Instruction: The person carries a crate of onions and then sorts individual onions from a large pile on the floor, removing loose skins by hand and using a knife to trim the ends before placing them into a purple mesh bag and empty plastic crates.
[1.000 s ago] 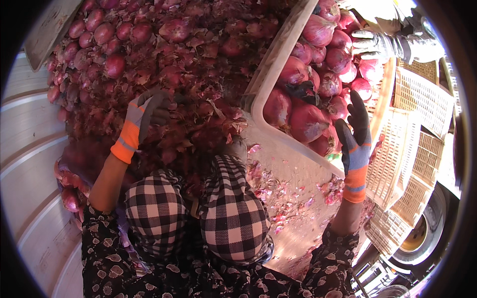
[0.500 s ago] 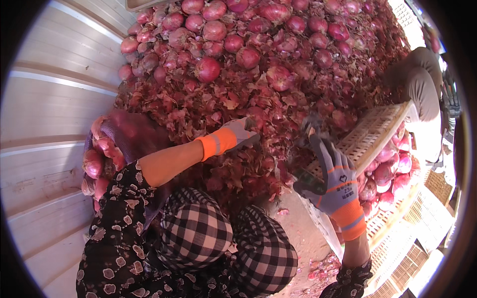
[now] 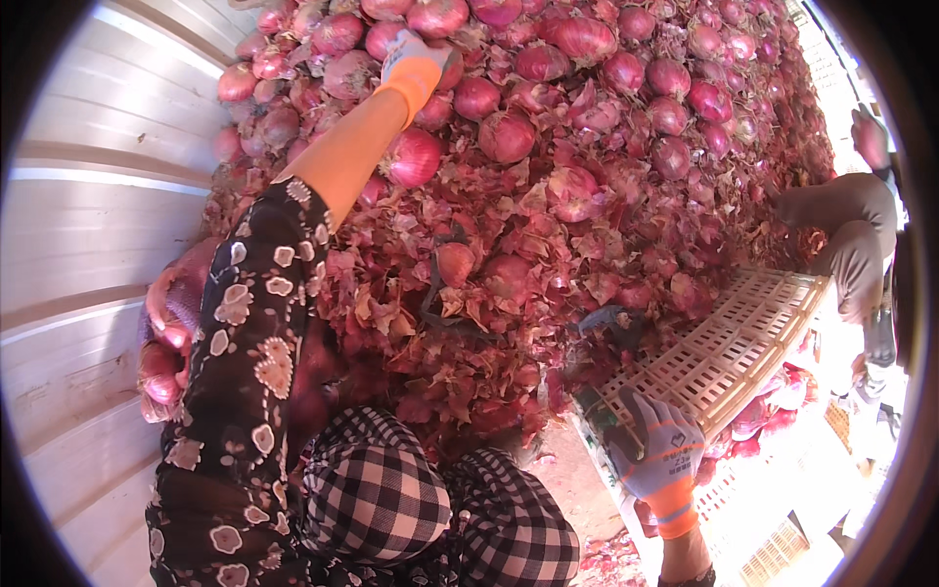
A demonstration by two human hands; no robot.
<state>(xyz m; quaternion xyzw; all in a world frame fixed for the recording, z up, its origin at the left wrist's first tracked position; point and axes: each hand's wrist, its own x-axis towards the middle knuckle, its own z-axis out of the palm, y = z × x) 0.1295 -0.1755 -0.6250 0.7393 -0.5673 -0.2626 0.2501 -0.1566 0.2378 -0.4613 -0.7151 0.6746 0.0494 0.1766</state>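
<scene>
My left hand (image 3: 416,67), in a grey glove with an orange cuff, reaches far out onto the pile of red onions (image 3: 507,137). It touches onions at the upper left; its fingers are mostly hidden below its back. At the lower right my right hand (image 3: 660,450), gloved alike, is closed on the near end of a cream plastic crate (image 3: 724,347) with slotted walls. The crate stands tilted against the pile. Loose red skins (image 3: 391,293) cover the near slope, with a dark scrap of cloth or netting (image 3: 611,318) beside the crate.
A ribbed white metal wall (image 3: 88,235) bounds the left. A purple mesh sack of onions (image 3: 161,362) leans near it. My checked-cloth knees (image 3: 377,489) are at the bottom. Another person's bent leg (image 3: 856,235) is at the right, and more onions (image 3: 753,421) lie beyond the crate.
My left hand has moved from the skins up and away to the whole onions. My right hand has come down and back onto the crate's end, and a dark scrap now lies on the skins.
</scene>
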